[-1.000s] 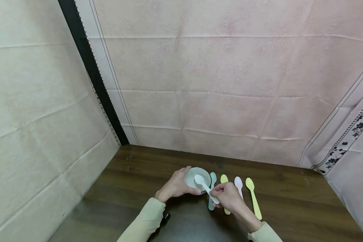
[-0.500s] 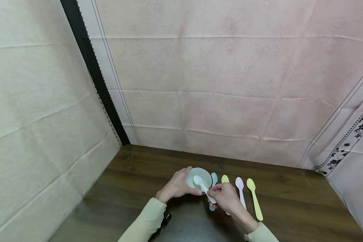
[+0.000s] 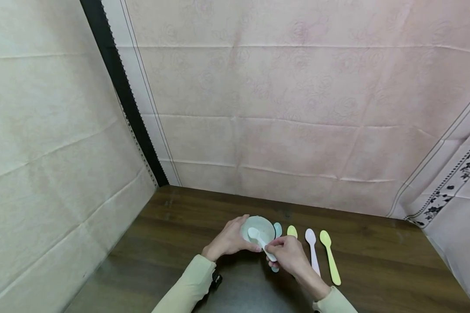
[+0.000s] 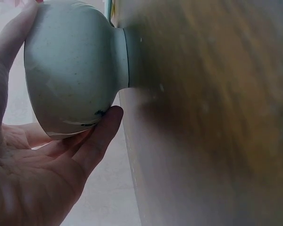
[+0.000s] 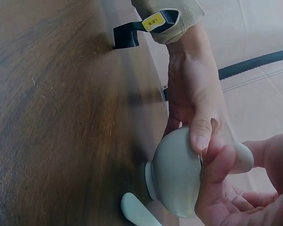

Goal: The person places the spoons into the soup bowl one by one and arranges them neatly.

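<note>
A pale green-grey bowl (image 3: 264, 226) stands upright at the left end of a row of spoons. My left hand (image 3: 232, 238) grips it from the left, thumb at the near side; in the left wrist view the fingers (image 4: 106, 127) curl under the bowl's side, close to its foot. Between thumb and fingers my right hand (image 3: 291, 253) pinches the handle of a whitish spoon (image 3: 253, 233), whose head is inside the bowl's rim. The handle's end (image 5: 243, 159) sticks out of the right hand in the right wrist view. Whether the spoon touches the bowl's inside, I cannot tell.
On the brown wooden table (image 3: 172, 226) lie a light blue spoon (image 3: 277, 228), partly hidden, a yellow-green spoon (image 3: 292, 231), a pale lilac spoon (image 3: 312, 248) and another yellow-green spoon (image 3: 330, 261). Cloth-covered walls (image 3: 278, 108) stand behind and at the sides.
My right hand has shifted slightly left, and the whitish spoon's head has moved left within the bowl. The left hand and bowl stay nearly still.
</note>
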Action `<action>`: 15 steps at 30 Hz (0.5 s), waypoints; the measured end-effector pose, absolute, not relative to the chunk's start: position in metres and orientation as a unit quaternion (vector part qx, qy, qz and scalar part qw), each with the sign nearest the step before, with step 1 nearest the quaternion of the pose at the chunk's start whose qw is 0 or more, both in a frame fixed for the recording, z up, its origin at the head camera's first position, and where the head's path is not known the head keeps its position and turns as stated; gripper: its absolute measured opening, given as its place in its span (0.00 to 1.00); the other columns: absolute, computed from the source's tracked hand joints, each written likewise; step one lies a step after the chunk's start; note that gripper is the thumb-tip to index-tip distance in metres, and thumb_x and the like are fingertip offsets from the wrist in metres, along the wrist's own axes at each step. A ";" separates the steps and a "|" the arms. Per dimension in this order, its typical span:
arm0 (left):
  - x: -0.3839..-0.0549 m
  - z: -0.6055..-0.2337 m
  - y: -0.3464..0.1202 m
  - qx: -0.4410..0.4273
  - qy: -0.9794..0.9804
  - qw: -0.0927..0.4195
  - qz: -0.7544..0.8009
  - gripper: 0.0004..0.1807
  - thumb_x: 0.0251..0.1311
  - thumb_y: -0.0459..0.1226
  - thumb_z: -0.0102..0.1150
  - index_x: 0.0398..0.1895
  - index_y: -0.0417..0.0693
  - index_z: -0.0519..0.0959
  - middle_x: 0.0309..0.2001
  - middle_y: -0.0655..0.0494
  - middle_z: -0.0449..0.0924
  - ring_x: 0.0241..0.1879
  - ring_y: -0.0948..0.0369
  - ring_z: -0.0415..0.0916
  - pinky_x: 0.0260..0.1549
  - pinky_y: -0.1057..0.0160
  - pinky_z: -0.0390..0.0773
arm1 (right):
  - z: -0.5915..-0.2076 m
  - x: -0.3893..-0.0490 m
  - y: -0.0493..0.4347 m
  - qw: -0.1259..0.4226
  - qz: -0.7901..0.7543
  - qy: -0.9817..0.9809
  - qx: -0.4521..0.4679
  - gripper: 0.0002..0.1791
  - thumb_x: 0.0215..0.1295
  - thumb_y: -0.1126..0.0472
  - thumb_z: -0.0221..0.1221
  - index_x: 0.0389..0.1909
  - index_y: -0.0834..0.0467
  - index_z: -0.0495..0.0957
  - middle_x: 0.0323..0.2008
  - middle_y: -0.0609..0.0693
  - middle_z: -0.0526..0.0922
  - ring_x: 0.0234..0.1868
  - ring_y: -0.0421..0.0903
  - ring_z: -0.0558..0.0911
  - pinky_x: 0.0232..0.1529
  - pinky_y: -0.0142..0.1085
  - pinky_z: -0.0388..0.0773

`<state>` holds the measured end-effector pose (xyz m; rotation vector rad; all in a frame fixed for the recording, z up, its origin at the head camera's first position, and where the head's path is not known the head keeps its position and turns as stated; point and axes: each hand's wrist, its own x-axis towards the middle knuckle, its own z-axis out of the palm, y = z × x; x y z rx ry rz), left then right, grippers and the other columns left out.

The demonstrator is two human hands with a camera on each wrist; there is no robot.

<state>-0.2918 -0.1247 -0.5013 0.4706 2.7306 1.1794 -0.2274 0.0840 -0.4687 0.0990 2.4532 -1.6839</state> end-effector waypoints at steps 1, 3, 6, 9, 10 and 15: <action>-0.292 -0.501 -0.125 0.157 0.905 0.065 0.391 0.64 0.51 0.59 0.85 0.85 0.41 0.62 0.82 0.37 0.67 0.79 0.38 0.65 0.75 0.34 0.71 | -0.469 -0.227 0.084 0.082 -0.563 0.822 0.033 0.08 0.72 0.66 0.67 0.39 0.70 0.87 0.21 0.54 0.86 0.19 0.42 0.82 0.24 0.35 0.84; -0.292 -0.501 -0.125 0.160 0.904 0.065 0.391 0.64 0.51 0.59 0.85 0.85 0.41 0.62 0.82 0.38 0.67 0.79 0.39 0.65 0.75 0.34 0.71 | -0.468 -0.227 0.083 0.083 -0.563 0.821 0.033 0.08 0.72 0.66 0.67 0.39 0.70 0.87 0.21 0.54 0.86 0.19 0.42 0.82 0.24 0.35 0.84; -0.292 -0.502 -0.125 0.163 0.903 0.066 0.393 0.64 0.50 0.59 0.85 0.85 0.41 0.63 0.82 0.38 0.68 0.79 0.38 0.65 0.75 0.34 0.71 | -0.469 -0.226 0.081 0.084 -0.564 0.821 0.037 0.07 0.72 0.66 0.67 0.38 0.69 0.87 0.20 0.54 0.86 0.18 0.41 0.82 0.23 0.34 0.83; -0.292 -0.502 -0.125 0.164 0.903 0.066 0.392 0.64 0.50 0.58 0.85 0.85 0.41 0.63 0.82 0.38 0.68 0.79 0.39 0.66 0.74 0.34 0.72 | -0.469 -0.225 0.079 0.083 -0.562 0.822 0.045 0.07 0.72 0.66 0.67 0.37 0.68 0.87 0.20 0.54 0.85 0.17 0.41 0.82 0.23 0.34 0.83; -0.292 -0.503 -0.125 0.163 0.903 0.065 0.392 0.64 0.51 0.58 0.85 0.85 0.40 0.63 0.81 0.37 0.68 0.78 0.38 0.66 0.74 0.34 0.72 | -0.469 -0.225 0.079 0.083 -0.561 0.822 0.047 0.07 0.72 0.66 0.67 0.37 0.68 0.87 0.20 0.54 0.85 0.17 0.41 0.82 0.22 0.34 0.83; -0.294 -0.503 -0.125 0.165 0.905 0.060 0.387 0.64 0.51 0.58 0.85 0.85 0.39 0.62 0.81 0.37 0.68 0.77 0.39 0.67 0.73 0.35 0.73 | -0.469 -0.227 0.079 0.087 -0.561 0.822 0.045 0.10 0.74 0.64 0.66 0.39 0.69 0.87 0.20 0.54 0.85 0.17 0.41 0.82 0.22 0.34 0.83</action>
